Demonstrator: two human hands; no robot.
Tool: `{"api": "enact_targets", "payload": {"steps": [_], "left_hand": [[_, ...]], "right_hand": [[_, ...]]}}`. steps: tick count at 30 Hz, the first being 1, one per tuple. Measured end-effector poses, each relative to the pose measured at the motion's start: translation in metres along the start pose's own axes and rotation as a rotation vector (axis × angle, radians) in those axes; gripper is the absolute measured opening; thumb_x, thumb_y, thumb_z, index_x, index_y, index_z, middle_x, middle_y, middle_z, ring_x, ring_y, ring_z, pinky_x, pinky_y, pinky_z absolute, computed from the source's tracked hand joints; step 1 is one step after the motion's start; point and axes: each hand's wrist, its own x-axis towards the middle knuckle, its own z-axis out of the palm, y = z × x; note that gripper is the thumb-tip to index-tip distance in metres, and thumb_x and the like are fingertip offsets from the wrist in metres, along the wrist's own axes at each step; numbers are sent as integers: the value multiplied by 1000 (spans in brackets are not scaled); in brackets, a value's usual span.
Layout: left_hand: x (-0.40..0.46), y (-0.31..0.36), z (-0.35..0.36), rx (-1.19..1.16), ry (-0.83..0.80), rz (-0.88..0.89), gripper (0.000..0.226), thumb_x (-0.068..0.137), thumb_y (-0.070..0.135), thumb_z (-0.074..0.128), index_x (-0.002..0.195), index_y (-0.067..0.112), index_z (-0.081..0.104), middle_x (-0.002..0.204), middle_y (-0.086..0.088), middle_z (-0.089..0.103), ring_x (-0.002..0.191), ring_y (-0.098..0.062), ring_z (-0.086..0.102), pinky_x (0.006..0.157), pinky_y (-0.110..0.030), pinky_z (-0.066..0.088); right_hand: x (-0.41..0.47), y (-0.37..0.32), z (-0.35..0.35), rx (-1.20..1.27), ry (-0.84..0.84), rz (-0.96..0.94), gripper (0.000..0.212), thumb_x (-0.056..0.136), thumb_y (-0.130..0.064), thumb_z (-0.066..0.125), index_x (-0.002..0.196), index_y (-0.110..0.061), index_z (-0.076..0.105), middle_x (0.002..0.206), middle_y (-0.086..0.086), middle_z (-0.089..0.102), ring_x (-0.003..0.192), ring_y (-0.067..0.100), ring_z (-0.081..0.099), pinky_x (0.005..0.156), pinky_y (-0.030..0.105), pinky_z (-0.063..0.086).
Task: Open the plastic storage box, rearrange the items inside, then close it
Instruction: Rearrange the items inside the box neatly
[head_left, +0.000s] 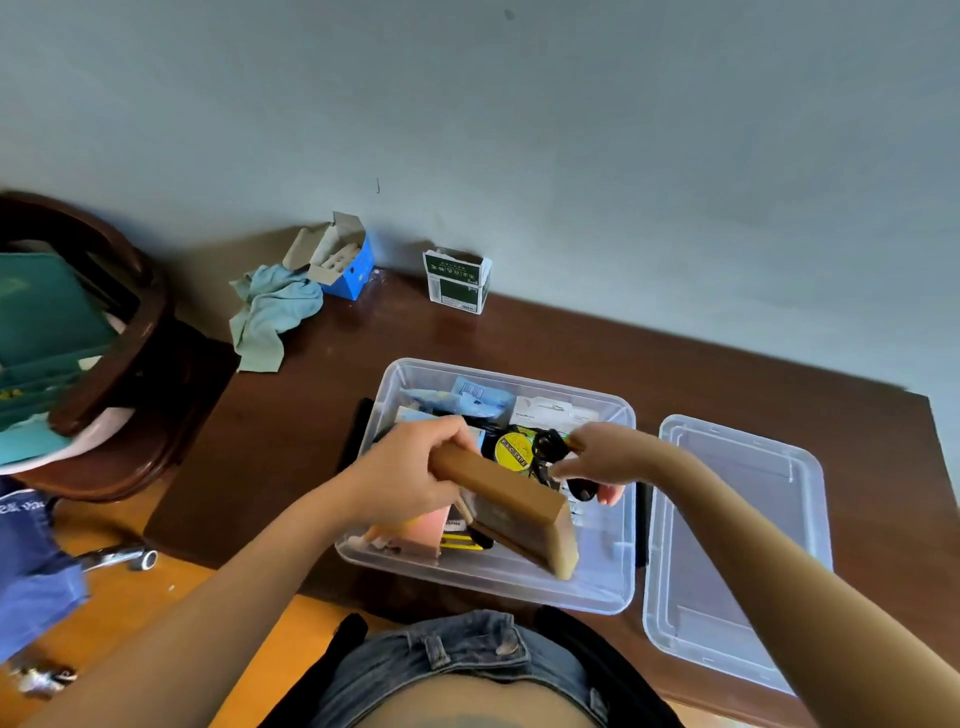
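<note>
The left hand (410, 475) has its grip closed round one end of a brown rectangular case (506, 506), held tilted above the open plastic storage box (597, 587), its far end dipping toward the near wall. The right hand (605, 454) has its grip pinched on a dark tangled item (548, 449), apparently a cable or strap, at the middle of the box just beside a yellow-labelled roll of PVC tape (511, 451). Both forearms reach in from the near edge and converge over the box; the left wrist is bent down, the right extended and level. The box sits on the dark wooden surface (311, 415), its clear lid (737, 551) lying flat just to the right. Risk, as judged: the case is held by one end only, so it could swing or slip onto the packets beneath; the dark item could snag on neighbouring contents when lifted. Items stacked too high would stop the lid seating.
</note>
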Motion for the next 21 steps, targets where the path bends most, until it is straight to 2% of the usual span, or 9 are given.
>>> {"api": "enact_targets", "payload": {"steps": [2, 4, 6, 8, 11, 14, 16, 18, 21], "left_hand": [[1, 2, 13, 212, -104, -25, 24, 74, 14, 60, 88, 33, 54, 76, 11, 55, 69, -7, 51, 70, -38, 41], [1, 2, 26, 335, -187, -26, 22, 77, 20, 59, 91, 35, 50, 73, 10, 52, 65, -3, 51, 66, -29, 34], [1, 0, 39, 308, -258, 15, 21, 80, 16, 60, 93, 28, 48, 68, 7, 54, 55, -2, 49, 54, -19, 32], [0, -3, 48, 304, -295, 34, 20, 82, 14, 59, 95, 23, 47, 66, 3, 54, 51, -3, 47, 48, -18, 32], [0, -11, 56, 316, -327, 12, 22, 84, 11, 57, 102, 16, 45, 60, 7, 40, 49, 4, 43, 47, -15, 32], [4, -18, 67, 372, -385, -21, 27, 84, 10, 53, 101, 24, 38, 72, 1, 45, 58, -3, 43, 50, -21, 29], [8, -22, 75, 402, -426, -59, 29, 84, 11, 52, 99, 28, 34, 88, -4, 52, 70, -13, 47, 61, -33, 37], [13, -25, 80, 411, -454, -84, 28, 85, 12, 53, 99, 27, 34, 96, -5, 52, 75, -15, 47, 64, -34, 37], [18, -28, 83, 379, -481, -100, 26, 87, 14, 56, 106, 20, 40, 96, 1, 49, 69, -4, 42, 57, -20, 31]], "right_hand": [[8, -13, -2, -12, 6, -16, 30, 89, -43, 56, 79, -16, 53, 68, -2, 67, 47, 8, 63, 53, 19, 47], [17, -29, 3, -1, 5, -29, 31, 89, -43, 57, 77, -15, 52, 67, -3, 66, 48, 7, 63, 53, 20, 44], [25, -44, 10, 50, 61, -59, 29, 89, -39, 58, 84, -11, 54, 76, 4, 70, 59, 12, 66, 58, 25, 48], [27, -53, 16, 81, 150, -100, 30, 89, -35, 59, 95, -6, 56, 89, 11, 67, 77, 22, 64, 69, 31, 47], [23, -48, 19, 56, 176, -99, 29, 90, -37, 56, 89, -7, 56, 85, 9, 56, 80, 24, 51, 65, 31, 37], [15, -29, 20, 2, 141, -60, 42, 93, -41, 51, 120, -9, 56, 116, 10, 60, 103, 25, 55, 83, 32, 45], [9, -18, 20, 35, 149, -60, 48, 94, -36, 52, 131, -7, 50, 127, 9, 57, 112, 25, 54, 96, 37, 45], [3, -11, 21, 82, 159, -75, 40, 95, -30, 53, 127, -6, 54, 124, 10, 60, 109, 24, 57, 97, 38, 46], [-3, -11, 21, 71, 167, -96, 34, 96, -27, 50, 116, -2, 62, 117, 11, 65, 104, 25, 60, 94, 39, 48]]}}
